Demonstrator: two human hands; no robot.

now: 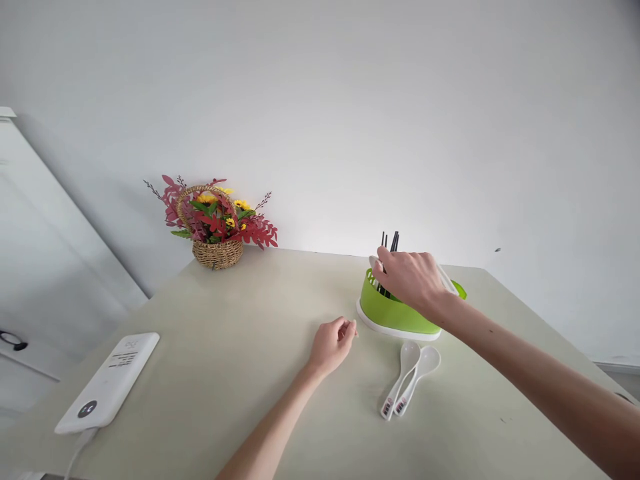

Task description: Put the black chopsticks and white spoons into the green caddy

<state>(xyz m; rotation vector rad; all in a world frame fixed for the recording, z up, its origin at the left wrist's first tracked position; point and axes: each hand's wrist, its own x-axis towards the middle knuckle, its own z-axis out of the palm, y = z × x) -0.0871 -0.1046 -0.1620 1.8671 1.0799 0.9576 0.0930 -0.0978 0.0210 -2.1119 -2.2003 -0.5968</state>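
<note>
Two white spoons point(410, 353) lie on the one table point(200, 360), right of centre in the lower part of the frame, bowls upward in the picture and handles slanting down to the left, close together. Each handle bears one printed label. Just above them in the frame stands one green caddy point(395, 313) on a white base, with at least four black chopsticks point(396, 241) upright at its left end; the hand hides too much for a sure count.

The right hand point(407, 275) is bent over the top of the caddy — the caddy lies directly below it, the chopsticks by its thumb and fingers. One white piece point(373, 261) shows beside the thumb; whether the fingers grip it, I cannot tell. The left hand point(334, 343), near the frame's centre, is loosely clenched, with the caddy to its upper right and the spoons to its lower right — near both, touching neither.

At left of centre stands one wicker basket point(217, 254) of red and yellow flowers; at lower left lies one white device point(107, 383) with one cable point(77, 450).
</note>
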